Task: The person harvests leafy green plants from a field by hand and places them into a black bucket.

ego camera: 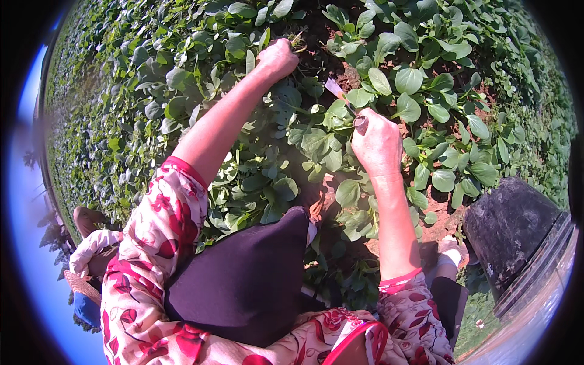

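Note:
My left hand (279, 60) is closed in a fist low among the leaves. Thin pale stems (299, 43) stick out beyond its far side, and the rest of what it grips is hidden by the fingers. In my right hand (378, 141) is a small hand tool with a round handle end (360, 122) and a flat metal blade (335, 87). The blade points up and left over dark soil (319, 57), between the two hands. Broad-leaved green plants (408, 81) surround both hands, and some leaves lie against the tool.
A dirty black bucket (508, 232) stands at the right beside my shoe (451, 252). My dark-clad knee (246, 278) is bent below my arms. Reddish bare soil (440, 214) shows between plants. Another person's sleeve (93, 251) and a straw hat (82, 285) appear at far left.

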Demonstrator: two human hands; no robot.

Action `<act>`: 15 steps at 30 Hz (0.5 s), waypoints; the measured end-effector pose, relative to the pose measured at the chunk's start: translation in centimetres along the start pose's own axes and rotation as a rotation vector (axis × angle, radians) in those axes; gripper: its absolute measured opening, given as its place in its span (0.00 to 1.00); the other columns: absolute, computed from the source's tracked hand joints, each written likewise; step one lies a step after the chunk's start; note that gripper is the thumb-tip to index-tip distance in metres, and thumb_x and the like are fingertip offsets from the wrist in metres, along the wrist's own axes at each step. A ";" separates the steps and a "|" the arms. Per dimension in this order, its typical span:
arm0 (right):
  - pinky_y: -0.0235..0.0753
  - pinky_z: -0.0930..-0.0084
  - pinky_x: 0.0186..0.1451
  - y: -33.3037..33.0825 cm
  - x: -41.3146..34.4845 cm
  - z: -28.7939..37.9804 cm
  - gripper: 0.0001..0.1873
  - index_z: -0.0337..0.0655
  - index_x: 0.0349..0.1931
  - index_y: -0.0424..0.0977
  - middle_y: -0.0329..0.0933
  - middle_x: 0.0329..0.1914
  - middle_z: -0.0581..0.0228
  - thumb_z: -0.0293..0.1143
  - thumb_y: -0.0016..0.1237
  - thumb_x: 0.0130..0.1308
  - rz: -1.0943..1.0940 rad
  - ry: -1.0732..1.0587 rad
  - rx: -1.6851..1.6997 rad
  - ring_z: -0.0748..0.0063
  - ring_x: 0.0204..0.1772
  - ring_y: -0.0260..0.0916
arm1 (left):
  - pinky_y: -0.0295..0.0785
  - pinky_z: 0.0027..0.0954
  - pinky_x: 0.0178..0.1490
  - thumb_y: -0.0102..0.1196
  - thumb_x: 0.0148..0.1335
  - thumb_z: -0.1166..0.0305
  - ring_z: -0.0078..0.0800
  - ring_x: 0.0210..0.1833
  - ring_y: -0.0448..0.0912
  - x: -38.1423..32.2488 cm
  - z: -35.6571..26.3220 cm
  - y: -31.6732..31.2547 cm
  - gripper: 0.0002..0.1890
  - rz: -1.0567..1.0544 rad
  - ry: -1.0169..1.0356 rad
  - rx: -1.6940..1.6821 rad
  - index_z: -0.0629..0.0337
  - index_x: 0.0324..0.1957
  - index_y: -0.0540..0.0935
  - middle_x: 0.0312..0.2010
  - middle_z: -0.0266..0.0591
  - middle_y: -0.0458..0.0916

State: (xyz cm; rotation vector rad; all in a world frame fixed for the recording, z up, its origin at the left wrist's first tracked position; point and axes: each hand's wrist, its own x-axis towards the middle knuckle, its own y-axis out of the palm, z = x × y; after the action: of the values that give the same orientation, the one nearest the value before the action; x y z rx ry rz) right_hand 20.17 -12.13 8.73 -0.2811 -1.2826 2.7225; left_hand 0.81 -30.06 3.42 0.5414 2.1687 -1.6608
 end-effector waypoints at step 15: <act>0.78 0.58 0.38 4.3 4.4 0.2 0.12 0.51 0.46 0.79 0.79 0.27 0.52 0.35 0.50 0.61 0.176 -0.156 -0.184 0.51 0.34 0.79 | 0.74 0.39 0.51 0.63 0.42 0.38 0.40 0.48 0.80 7.3 4.7 7.2 0.41 0.289 0.160 0.214 0.69 0.46 0.81 0.46 0.53 0.81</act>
State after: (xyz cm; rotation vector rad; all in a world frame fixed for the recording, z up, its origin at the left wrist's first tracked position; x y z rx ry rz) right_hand 15.67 -14.23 5.04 -0.2112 -1.6281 2.8219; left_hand -1.63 -32.25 -7.35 1.0279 1.9137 -1.7443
